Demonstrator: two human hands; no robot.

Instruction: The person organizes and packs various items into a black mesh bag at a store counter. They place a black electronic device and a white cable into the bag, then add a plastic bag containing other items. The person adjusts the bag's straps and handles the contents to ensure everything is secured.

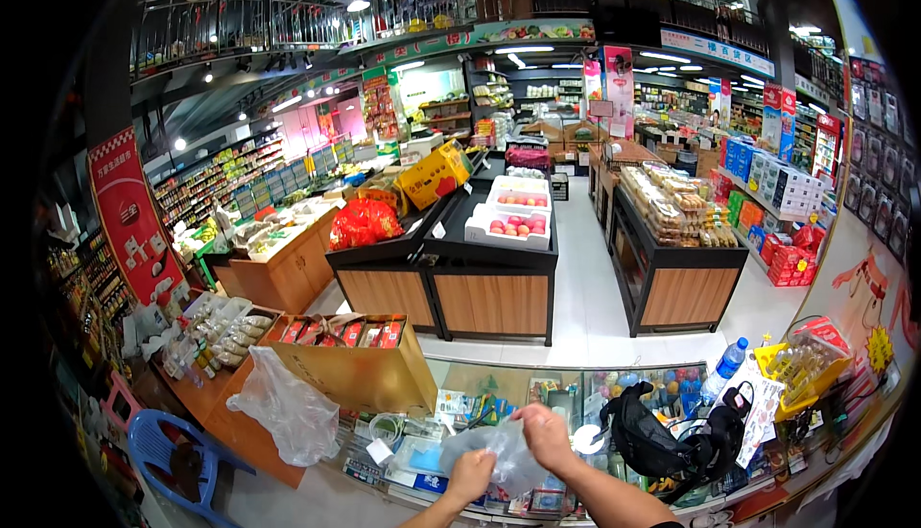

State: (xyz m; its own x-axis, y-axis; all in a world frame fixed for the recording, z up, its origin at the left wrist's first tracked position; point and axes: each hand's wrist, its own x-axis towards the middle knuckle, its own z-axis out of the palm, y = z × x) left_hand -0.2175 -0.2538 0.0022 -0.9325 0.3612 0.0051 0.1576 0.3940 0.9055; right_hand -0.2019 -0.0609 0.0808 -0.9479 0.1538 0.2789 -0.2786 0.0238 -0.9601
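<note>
A thin translucent plastic bag (519, 476) is bunched up between my two hands, above a glass display counter (496, 372). My left hand (469, 476) grips its lower left side. Higher and to the right, my right hand (545, 436) pinches its upper edge. Whether anything is inside the bag I cannot tell. Under and beside the hands lie small packets, a white charger (380, 450) with its cable, and a light blue packet (426, 460). A second crumpled plastic bag (288, 409) rests to the left, against a large gold gift bag (360, 373) holding red boxes.
On the counter's right are a black backpack (647, 427), a water bottle (725, 368) and a yellow bin (809, 377) of clear bottles. A blue plastic chair (162, 449) stands at left, beside a wooden table (241, 413). Beyond are produce stands (493, 305) and a packaged-food stand (680, 283).
</note>
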